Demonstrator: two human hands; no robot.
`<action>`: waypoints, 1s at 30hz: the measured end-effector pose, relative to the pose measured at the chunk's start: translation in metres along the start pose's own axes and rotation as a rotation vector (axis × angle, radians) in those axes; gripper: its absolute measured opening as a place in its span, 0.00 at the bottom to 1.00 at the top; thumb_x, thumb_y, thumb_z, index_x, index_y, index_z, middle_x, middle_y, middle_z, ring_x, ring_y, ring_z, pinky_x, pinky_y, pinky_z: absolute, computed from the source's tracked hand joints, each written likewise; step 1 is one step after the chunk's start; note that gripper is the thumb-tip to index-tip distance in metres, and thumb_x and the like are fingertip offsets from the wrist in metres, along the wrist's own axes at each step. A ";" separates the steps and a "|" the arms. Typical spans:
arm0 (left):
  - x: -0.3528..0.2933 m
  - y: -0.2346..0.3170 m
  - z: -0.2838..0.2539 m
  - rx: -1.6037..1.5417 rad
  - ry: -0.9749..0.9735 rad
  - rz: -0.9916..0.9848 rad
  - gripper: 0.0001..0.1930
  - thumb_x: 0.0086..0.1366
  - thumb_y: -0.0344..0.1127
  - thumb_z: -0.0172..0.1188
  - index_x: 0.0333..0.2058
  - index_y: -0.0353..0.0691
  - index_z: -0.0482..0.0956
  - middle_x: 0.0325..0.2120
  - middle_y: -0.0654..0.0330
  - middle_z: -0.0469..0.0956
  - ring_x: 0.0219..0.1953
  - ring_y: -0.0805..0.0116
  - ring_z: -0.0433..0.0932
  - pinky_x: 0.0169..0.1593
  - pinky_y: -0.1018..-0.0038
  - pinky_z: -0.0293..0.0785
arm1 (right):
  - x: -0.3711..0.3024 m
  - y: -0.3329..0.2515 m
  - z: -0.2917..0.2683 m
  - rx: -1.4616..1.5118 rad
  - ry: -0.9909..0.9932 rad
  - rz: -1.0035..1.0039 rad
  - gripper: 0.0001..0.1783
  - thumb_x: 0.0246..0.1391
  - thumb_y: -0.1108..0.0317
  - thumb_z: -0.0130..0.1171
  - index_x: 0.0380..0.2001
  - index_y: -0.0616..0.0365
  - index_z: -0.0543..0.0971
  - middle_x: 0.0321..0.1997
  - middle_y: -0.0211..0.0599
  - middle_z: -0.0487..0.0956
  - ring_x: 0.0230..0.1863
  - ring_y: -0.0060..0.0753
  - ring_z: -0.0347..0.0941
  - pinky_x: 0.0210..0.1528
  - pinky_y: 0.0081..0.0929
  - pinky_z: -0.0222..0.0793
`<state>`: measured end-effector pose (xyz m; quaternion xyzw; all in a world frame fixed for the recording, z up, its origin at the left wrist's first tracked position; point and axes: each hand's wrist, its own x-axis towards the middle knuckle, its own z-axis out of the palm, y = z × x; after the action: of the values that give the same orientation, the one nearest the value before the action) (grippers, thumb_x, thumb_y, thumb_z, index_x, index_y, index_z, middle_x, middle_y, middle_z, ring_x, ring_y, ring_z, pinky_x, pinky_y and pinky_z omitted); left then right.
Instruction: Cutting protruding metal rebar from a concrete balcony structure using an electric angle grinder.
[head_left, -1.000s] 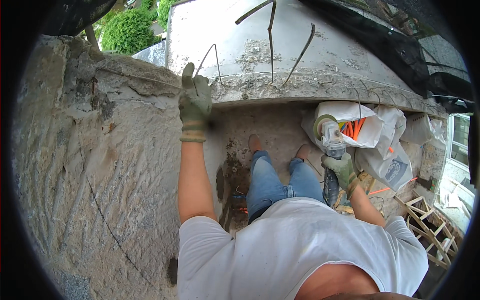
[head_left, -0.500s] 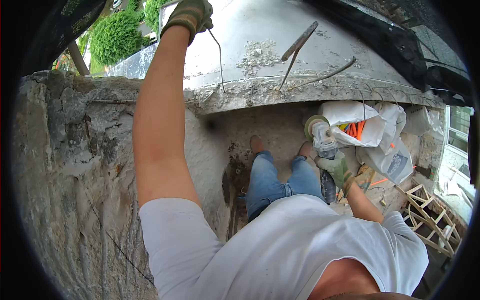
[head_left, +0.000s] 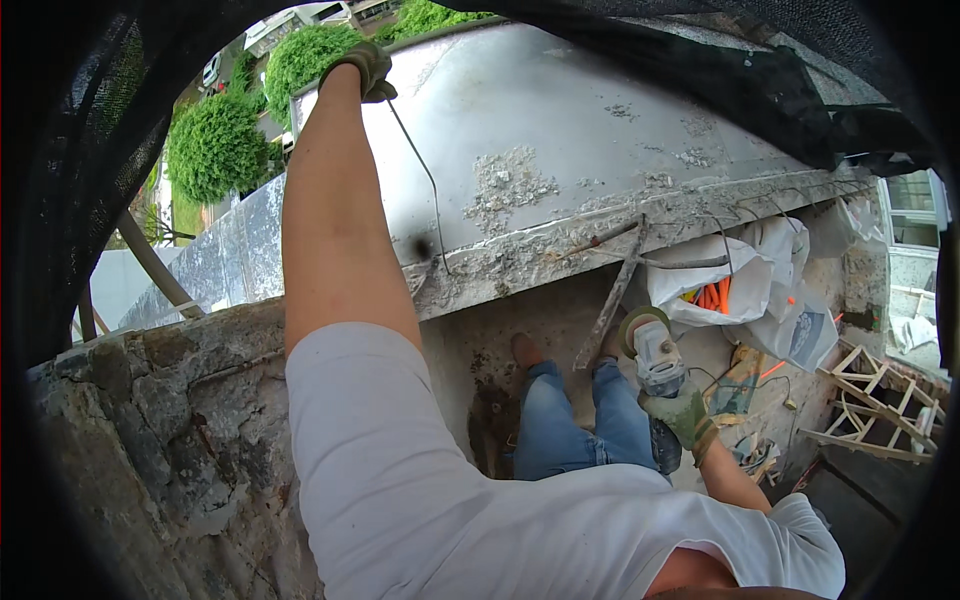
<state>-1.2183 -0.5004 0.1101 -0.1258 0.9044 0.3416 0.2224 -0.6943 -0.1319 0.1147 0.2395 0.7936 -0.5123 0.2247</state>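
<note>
My left hand, in a green work glove, reaches out over the far side of the ledge. Its fingers are curled round the upper end of a thin bent steel rod, whose lower end meets the ledge's broken concrete edge. In my right hand, also gloved, is an angle grinder, held low beside my right leg. Its disc points away from me, near the white bags. Whether the disc spins cannot be told.
Rusty rods stick out from the concrete ledge. White bags, one holding orange pieces, stand at the right near a wooden frame. A rough wall rises on the left. Black netting hangs above; trees show far below.
My view has tilted, so the ledge sits lower and slants, and the rusty rods appear nearer my legs. My left hand stays on the thin rod; the grinder remains in my right hand.
</note>
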 end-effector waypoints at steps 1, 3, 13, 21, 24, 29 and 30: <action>0.009 -0.023 -0.016 -0.095 -0.014 -0.034 0.03 0.63 0.27 0.53 0.29 0.41 0.74 0.24 0.55 0.80 0.21 0.70 0.79 0.24 0.77 0.77 | -0.004 0.002 0.001 0.011 -0.017 0.007 0.15 0.42 0.66 0.67 0.36 0.60 0.81 0.28 0.31 0.81 0.31 0.22 0.76 0.35 0.27 0.72; 0.004 -0.043 -0.037 -0.232 -0.104 -0.062 0.10 0.63 0.27 0.53 0.23 0.46 0.64 0.16 0.67 0.66 0.18 0.76 0.71 0.20 0.80 0.69 | -0.007 -0.003 -0.008 0.019 -0.051 0.031 0.15 0.42 0.66 0.67 0.35 0.60 0.81 0.28 0.31 0.80 0.31 0.22 0.76 0.35 0.27 0.72; -0.174 -0.051 -0.003 -0.417 -0.098 0.036 0.14 0.66 0.36 0.50 0.49 0.40 0.68 0.27 0.53 0.77 0.20 0.69 0.72 0.24 0.69 0.70 | -0.021 0.025 -0.038 -0.003 -0.123 -0.105 0.10 0.45 0.67 0.66 0.31 0.59 0.80 0.26 0.33 0.77 0.27 0.25 0.72 0.32 0.29 0.70; -0.271 -0.073 0.044 -0.982 0.303 0.024 0.35 0.69 0.59 0.41 0.63 0.37 0.60 0.48 0.46 0.76 0.39 0.53 0.81 0.42 0.61 0.77 | -0.047 0.058 -0.086 -0.022 -0.171 -0.151 0.21 0.42 0.63 0.68 0.41 0.60 0.80 0.33 0.34 0.81 0.33 0.27 0.76 0.39 0.28 0.73; -0.297 -0.100 0.085 -1.219 0.533 0.119 0.34 0.68 0.56 0.42 0.63 0.35 0.61 0.50 0.43 0.75 0.43 0.49 0.79 0.45 0.59 0.75 | -0.053 0.072 -0.105 0.044 -0.156 -0.116 0.20 0.42 0.63 0.67 0.40 0.60 0.80 0.31 0.34 0.81 0.32 0.25 0.76 0.38 0.28 0.73; -0.353 -0.222 0.226 -1.218 0.173 -0.307 0.30 0.68 0.54 0.45 0.59 0.35 0.66 0.46 0.48 0.79 0.37 0.56 0.81 0.39 0.64 0.77 | -0.050 0.073 -0.115 0.067 -0.169 -0.062 0.12 0.43 0.67 0.66 0.31 0.62 0.78 0.25 0.29 0.77 0.28 0.20 0.71 0.32 0.24 0.69; -0.375 -0.218 0.266 -1.056 0.186 -0.398 0.29 0.69 0.54 0.45 0.58 0.36 0.67 0.45 0.48 0.80 0.35 0.57 0.80 0.38 0.64 0.77 | -0.050 0.075 -0.121 0.073 -0.156 -0.051 0.12 0.43 0.67 0.66 0.31 0.62 0.78 0.25 0.29 0.77 0.28 0.20 0.71 0.32 0.24 0.69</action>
<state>-0.7258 -0.4536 -0.0071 -0.4173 0.5857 0.6862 0.1091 -0.6226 -0.0012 0.1369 0.1865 0.7604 -0.5634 0.2638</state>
